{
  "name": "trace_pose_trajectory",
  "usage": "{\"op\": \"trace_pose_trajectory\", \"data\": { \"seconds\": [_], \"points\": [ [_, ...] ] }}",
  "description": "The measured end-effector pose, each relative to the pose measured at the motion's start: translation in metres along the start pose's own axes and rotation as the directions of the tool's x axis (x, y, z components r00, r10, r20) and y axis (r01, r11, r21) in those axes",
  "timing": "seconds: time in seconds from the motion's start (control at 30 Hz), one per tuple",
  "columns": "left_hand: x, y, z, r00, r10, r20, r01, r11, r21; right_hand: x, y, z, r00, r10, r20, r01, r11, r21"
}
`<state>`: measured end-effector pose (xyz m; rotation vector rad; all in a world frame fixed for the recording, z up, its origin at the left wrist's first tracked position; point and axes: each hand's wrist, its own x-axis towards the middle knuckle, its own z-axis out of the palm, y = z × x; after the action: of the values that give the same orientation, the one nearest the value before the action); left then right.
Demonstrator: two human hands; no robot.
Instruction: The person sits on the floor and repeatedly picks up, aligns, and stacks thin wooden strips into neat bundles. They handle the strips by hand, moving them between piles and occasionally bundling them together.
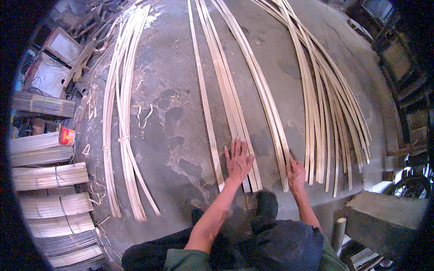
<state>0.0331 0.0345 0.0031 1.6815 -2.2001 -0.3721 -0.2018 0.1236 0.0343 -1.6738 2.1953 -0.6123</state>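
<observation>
Long pale strips, which look like split bamboo, lie in groups on the grey floor. My left hand (238, 161) rests flat with spread fingers on the near end of the middle strips (228, 95). A single strip (203, 90) lies just left of that group. My right hand (296, 175) has its fingers curled against the right edge of another narrow bundle of bamboo strips (266, 90), close to its near end. The fingertips there are partly hidden. To the right of it, a wide fan of loose strips (325, 104) spreads with uneven near ends.
Two tied bundles of strips (122, 108) lie on the left. Stacked, bound strip bundles (49, 176) line the left side, with a red container (67, 136) on one. Fibre scraps (145, 116) litter the floor. A concrete block (389, 212) stands at the lower right beside a short post (339, 235).
</observation>
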Motion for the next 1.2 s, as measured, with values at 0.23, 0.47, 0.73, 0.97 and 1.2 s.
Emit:
{"op": "trace_pose_trajectory", "data": {
  "seconds": [0.23,0.47,0.73,0.97,1.2],
  "points": [
    [-0.007,0.014,0.003,1.000,-0.020,-0.020,0.020,1.000,0.009,0.003,-0.004,-0.008,0.999,0.009,-0.044,-0.002,0.990,0.142],
    [-0.008,0.026,-0.003,0.999,-0.051,0.011,0.051,0.998,0.036,0.003,-0.025,-0.016,0.988,0.118,-0.102,-0.095,0.973,0.211],
    [-0.010,0.018,0.013,0.999,-0.047,-0.019,0.047,0.998,-0.041,-0.010,-0.093,-0.015,0.985,0.166,-0.055,-0.117,0.861,0.495],
    [-0.010,0.019,0.013,0.996,-0.042,-0.074,0.037,0.997,-0.067,-0.012,-0.077,0.039,0.974,0.156,0.164,-0.217,0.844,0.491],
    [-0.005,0.019,0.006,0.990,-0.072,-0.123,0.061,0.993,-0.098,-0.014,-0.093,0.045,0.996,0.075,0.054,-0.093,0.854,0.512]
  ]
}}
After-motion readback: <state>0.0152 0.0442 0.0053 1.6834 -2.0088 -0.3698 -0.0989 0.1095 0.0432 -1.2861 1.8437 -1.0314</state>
